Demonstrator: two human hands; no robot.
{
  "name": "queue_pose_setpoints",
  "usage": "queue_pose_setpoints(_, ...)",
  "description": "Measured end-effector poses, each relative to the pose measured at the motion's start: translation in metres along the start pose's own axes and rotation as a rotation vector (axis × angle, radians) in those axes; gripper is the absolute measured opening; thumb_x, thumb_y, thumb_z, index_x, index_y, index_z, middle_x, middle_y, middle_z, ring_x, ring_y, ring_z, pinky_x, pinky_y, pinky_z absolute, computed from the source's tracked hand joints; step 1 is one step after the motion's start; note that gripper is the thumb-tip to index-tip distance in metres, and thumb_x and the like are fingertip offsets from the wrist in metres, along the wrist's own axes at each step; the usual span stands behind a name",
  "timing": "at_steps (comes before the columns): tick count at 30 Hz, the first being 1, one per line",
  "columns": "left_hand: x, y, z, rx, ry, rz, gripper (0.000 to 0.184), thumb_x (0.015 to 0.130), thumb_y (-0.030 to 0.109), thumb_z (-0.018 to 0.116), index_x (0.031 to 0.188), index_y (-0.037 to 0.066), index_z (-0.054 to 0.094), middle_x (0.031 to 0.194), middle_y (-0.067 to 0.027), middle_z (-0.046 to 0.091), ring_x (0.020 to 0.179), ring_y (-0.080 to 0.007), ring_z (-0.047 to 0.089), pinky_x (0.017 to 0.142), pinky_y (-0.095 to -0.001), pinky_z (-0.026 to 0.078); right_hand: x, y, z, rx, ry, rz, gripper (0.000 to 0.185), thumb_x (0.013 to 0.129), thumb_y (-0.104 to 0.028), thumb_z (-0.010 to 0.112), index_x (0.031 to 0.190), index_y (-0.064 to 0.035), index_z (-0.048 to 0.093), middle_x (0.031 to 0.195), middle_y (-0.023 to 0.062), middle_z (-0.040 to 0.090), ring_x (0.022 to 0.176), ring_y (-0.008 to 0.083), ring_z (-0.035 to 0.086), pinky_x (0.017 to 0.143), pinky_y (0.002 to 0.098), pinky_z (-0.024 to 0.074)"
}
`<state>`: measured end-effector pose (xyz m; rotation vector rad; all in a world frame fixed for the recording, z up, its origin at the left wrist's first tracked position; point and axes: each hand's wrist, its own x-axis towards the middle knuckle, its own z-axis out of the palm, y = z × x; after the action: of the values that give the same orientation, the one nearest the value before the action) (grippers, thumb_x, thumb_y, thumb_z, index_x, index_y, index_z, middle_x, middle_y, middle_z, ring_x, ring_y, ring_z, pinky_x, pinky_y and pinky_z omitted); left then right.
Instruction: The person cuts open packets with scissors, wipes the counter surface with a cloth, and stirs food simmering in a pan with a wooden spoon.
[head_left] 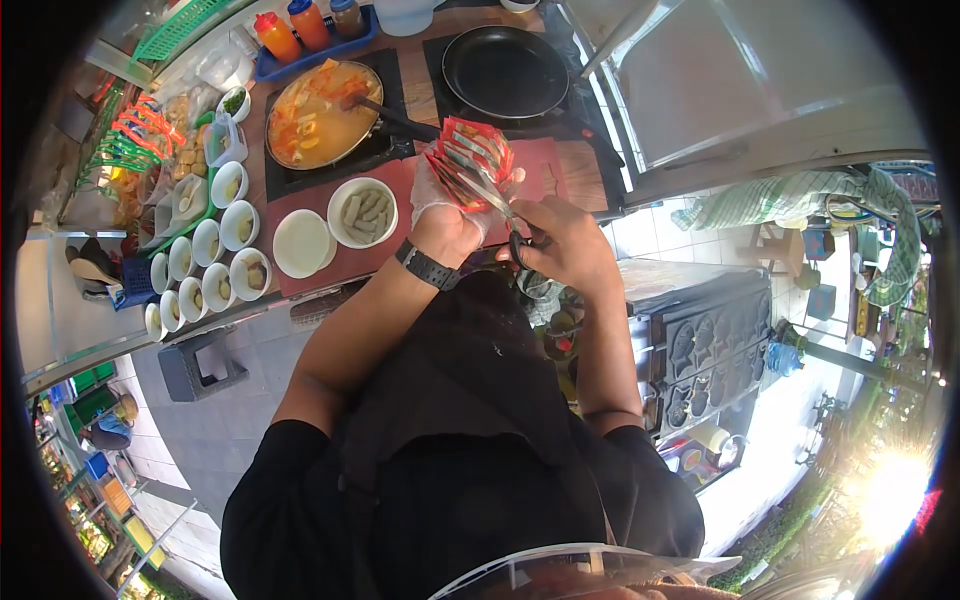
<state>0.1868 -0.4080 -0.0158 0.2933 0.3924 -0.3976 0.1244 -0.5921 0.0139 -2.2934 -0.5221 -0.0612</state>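
I'm standing in what looks like a food stall or small cooking booth, open to the outdoors. Toward the upper left of the frame, orange soup [338,140] fills a wide pan beside a bare black frying pan [506,70] at top centre. Squeeze bottles [308,26] sit in a blue tray [277,68] above. Down the left run rows of small white bowls [199,240], many with food portioned inside. A dark plate of fish-shaped moulds [722,338] stands at centre right, and sunlit greenery [802,535] shows at lower right.
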Motion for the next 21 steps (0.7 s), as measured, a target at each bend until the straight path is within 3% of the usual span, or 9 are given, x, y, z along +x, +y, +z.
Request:
queue_pose_setpoints(8, -0.0010, -0.0016, -0.0007, -0.065, -0.012, -0.023, 0.053, 0.106, 0.049, 0.040, 0.120, 0.005, 0.067, 0.111, -0.0152, 0.073, 0.096, -0.0350, 0.071, 0.086, -0.0572, 0.063, -0.0040, 0.0045, 0.0010, -0.046, 0.010, -0.001, 0.051, 0.071, -0.019, 0.090, 0.117, -0.0058, 0.071, 0.084, 0.0106, 0.065, 0.072, 0.0257, 0.068, 0.067, 0.0375, 0.0548)
queue_pose_setpoints(14, -0.0006, -0.0023, -0.0048, -0.065, -0.046, -0.029, 0.057, 0.107, 0.050, 0.036, 0.122, 0.004, 0.065, 0.112, -0.0164, 0.073, 0.097, -0.0351, 0.072, 0.085, -0.0568, 0.063, -0.0022, -0.0008, 0.0008, 0.006, 0.024, 0.028, 0.051, 0.071, -0.022, 0.092, 0.114, -0.0055, 0.071, 0.080, 0.0089, 0.064, 0.070, 0.0244, 0.067, 0.065, 0.0373, 0.0536)
queue_pose_setpoints(21, -0.0017, -0.0043, -0.0045, -0.041, -0.007, -0.014, 0.058, 0.107, 0.052, 0.035, 0.124, 0.004, 0.064, 0.114, -0.0164, 0.072, 0.100, -0.0346, 0.071, 0.087, -0.0563, 0.063, -0.0018, 0.0008, 0.0031, -0.042, 0.041, 0.016, 0.060, 0.067, -0.036, 0.096, 0.113, -0.0070, 0.072, 0.080, 0.0087, 0.065, 0.070, 0.0249, 0.067, 0.065, 0.0388, 0.0535)
